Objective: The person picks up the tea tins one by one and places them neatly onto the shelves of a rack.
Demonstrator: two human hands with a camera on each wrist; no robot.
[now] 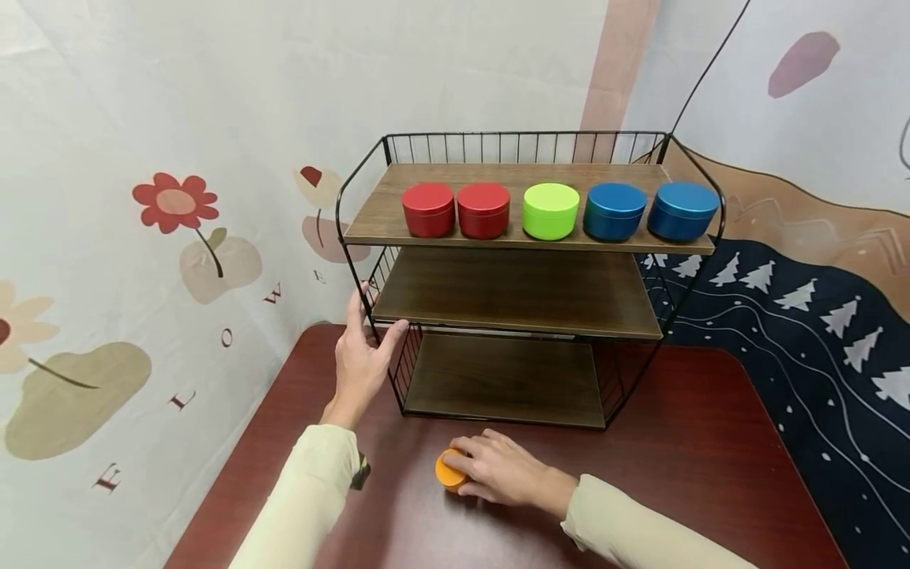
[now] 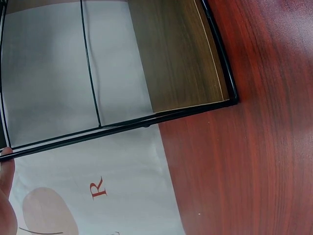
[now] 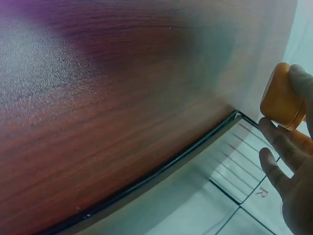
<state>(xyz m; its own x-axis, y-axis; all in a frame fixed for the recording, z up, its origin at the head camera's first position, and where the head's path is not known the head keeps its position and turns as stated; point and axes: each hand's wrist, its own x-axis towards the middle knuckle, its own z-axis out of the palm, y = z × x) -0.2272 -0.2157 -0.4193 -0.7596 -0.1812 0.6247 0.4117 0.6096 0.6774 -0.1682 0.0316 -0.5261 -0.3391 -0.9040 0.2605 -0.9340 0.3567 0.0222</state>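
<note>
My right hand [image 1: 501, 470] grips a small round orange tin [image 1: 450, 472] low in front of the rack. In the right wrist view the orange tin [image 3: 281, 98] sits between thumb and fingers, tilted on its side. On the left, my left hand [image 1: 361, 363] holds the side frame of a black wire rack with wooden shelves [image 1: 508, 387], its thumb by the middle shelf's front corner. Along the top shelf stand two red tins [image 1: 429, 211], a lime-green tin [image 1: 550, 212] and two blue tins [image 1: 614, 213].
The rack stands on a reddish-brown table [image 1: 718, 442] against a printed cloth backdrop [image 1: 235, 95]. A dark object [image 1: 361, 472] shows beside the left cuff, mostly hidden. The rack's bottom corner frame [image 2: 232, 102] meets the table in the left wrist view.
</note>
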